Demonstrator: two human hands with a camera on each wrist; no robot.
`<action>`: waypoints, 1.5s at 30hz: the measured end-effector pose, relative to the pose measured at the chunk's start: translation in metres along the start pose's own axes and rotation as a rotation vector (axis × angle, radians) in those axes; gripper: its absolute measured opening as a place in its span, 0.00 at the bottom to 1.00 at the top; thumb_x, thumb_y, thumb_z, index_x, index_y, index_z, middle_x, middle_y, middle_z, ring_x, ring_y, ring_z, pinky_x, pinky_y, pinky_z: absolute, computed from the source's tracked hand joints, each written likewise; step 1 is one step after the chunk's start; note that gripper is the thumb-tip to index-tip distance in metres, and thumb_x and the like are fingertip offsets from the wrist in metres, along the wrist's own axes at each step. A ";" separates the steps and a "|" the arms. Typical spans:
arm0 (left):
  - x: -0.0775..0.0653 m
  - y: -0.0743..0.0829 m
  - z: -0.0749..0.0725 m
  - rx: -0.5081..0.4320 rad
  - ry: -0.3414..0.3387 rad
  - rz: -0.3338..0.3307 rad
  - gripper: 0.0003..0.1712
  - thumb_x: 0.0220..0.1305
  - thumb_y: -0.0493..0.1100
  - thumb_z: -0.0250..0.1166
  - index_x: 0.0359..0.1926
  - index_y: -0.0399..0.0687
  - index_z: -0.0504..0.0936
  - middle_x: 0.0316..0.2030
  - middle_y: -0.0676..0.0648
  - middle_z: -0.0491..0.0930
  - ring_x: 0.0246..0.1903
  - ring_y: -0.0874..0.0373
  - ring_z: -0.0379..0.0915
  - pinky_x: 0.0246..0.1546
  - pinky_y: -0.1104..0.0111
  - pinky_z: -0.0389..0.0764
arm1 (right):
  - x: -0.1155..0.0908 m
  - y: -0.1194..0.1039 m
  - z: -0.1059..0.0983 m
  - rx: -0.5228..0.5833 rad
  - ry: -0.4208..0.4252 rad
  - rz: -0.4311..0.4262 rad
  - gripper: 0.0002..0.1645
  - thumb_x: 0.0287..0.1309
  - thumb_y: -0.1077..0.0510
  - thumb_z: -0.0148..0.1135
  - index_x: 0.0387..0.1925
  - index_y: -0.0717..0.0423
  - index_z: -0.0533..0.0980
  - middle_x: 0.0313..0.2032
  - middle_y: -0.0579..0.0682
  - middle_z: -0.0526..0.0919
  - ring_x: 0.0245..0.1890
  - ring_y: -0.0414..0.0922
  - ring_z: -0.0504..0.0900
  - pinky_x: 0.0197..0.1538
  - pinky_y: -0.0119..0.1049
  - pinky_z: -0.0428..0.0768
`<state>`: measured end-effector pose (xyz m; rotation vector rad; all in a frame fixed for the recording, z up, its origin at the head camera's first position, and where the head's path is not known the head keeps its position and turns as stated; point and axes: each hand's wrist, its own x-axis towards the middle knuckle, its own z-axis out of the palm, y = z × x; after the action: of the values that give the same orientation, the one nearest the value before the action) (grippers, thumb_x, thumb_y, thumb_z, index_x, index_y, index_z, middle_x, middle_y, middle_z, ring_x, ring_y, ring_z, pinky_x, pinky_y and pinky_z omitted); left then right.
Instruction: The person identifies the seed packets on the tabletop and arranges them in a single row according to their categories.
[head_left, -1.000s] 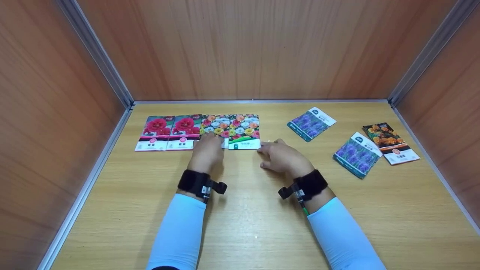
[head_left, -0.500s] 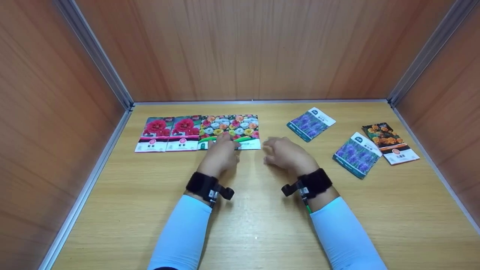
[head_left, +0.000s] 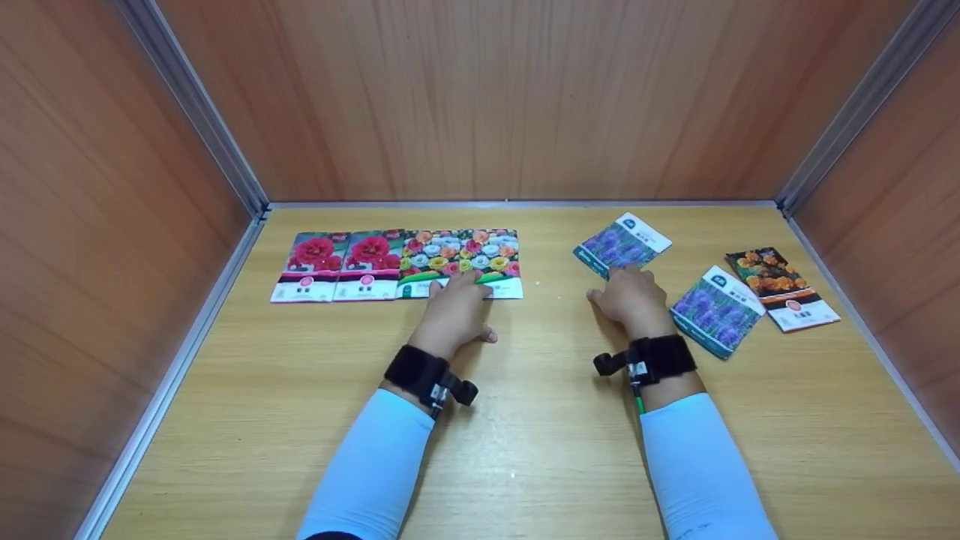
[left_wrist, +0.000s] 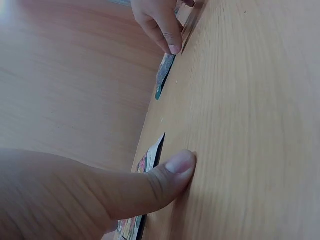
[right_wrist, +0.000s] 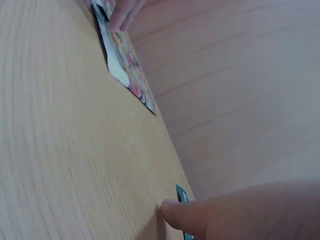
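My left hand [head_left: 454, 311] rests its extended fingers on the lower part of two seed packets with mixed-colour flowers [head_left: 491, 253], which lie side by side. In the left wrist view its thumb [left_wrist: 172, 175] sticks out over the table, apart from the packets. My right hand [head_left: 634, 300] is at the near edge of a tilted purple-flower seed packet [head_left: 619, 241], its fingertips touching or just over that edge. The right wrist view has the right thumb [right_wrist: 185, 215] beside the packet's teal end [right_wrist: 182, 193]; the fingers are hidden there.
Two red-flower seed packets [head_left: 311, 262] continue the row on the left. Another purple-flower packet [head_left: 718, 311] lies at the right, touching or slightly overlapping an orange-flower packet [head_left: 784, 289]. Wood-grain panels [head_left: 480, 97] enclose the table [head_left: 517, 450] at the back and sides.
My left hand has slid right along the row, fingers now spread across the mixed-flower packets. My right hand has left the row's right end and moved right to the upper purple-flower packet.
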<state>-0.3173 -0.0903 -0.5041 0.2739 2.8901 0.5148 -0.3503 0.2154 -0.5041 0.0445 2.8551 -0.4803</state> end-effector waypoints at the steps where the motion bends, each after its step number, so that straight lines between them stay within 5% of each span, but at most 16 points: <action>1: 0.000 0.000 0.000 -0.004 0.005 -0.003 0.51 0.54 0.52 0.92 0.78 0.53 0.82 0.90 0.45 0.61 0.92 0.40 0.49 0.89 0.29 0.45 | 0.001 0.000 0.001 -0.005 -0.001 -0.014 0.45 0.85 0.40 0.59 0.85 0.67 0.65 0.82 0.74 0.65 0.81 0.74 0.65 0.81 0.74 0.70; 10: 0.001 -0.002 0.002 -0.039 0.012 -0.036 0.51 0.53 0.53 0.92 0.78 0.52 0.83 0.90 0.43 0.61 0.91 0.41 0.50 0.89 0.30 0.45 | 0.002 -0.013 0.010 -0.002 0.042 -0.132 0.33 0.82 0.46 0.66 0.75 0.62 0.77 0.68 0.66 0.85 0.69 0.68 0.83 0.71 0.67 0.82; 20: 0.003 0.001 0.002 -0.056 -0.005 -0.043 0.50 0.54 0.51 0.91 0.78 0.53 0.83 0.91 0.45 0.59 0.92 0.39 0.48 0.90 0.30 0.44 | 0.001 -0.024 0.015 -0.015 0.005 -0.143 0.32 0.85 0.49 0.63 0.83 0.47 0.74 0.84 0.68 0.65 0.81 0.69 0.68 0.82 0.71 0.71; 27: 0.003 -0.002 0.004 -0.062 0.006 -0.052 0.52 0.52 0.53 0.92 0.78 0.54 0.83 0.90 0.41 0.59 0.91 0.39 0.49 0.89 0.28 0.43 | 0.000 -0.029 0.016 -0.031 -0.010 -0.193 0.30 0.85 0.50 0.63 0.80 0.50 0.77 0.85 0.61 0.69 0.85 0.67 0.67 0.85 0.68 0.68; 38: 0.002 -0.001 0.003 -0.068 0.008 -0.047 0.52 0.51 0.52 0.92 0.78 0.53 0.83 0.89 0.40 0.62 0.91 0.39 0.51 0.89 0.29 0.43 | -0.001 -0.032 0.021 -0.028 -0.001 -0.290 0.30 0.83 0.52 0.64 0.80 0.53 0.77 0.85 0.63 0.71 0.87 0.66 0.67 0.88 0.64 0.66; 45: 0.002 -0.003 0.003 -0.063 0.005 -0.047 0.53 0.51 0.53 0.92 0.78 0.54 0.83 0.88 0.40 0.63 0.90 0.40 0.51 0.89 0.29 0.43 | -0.001 -0.033 0.021 -0.018 -0.015 -0.282 0.30 0.84 0.52 0.63 0.81 0.51 0.77 0.85 0.62 0.70 0.87 0.66 0.66 0.87 0.66 0.65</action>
<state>-0.3192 -0.0915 -0.5081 0.1943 2.8714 0.5979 -0.3465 0.1774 -0.5122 -0.3682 2.8619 -0.5060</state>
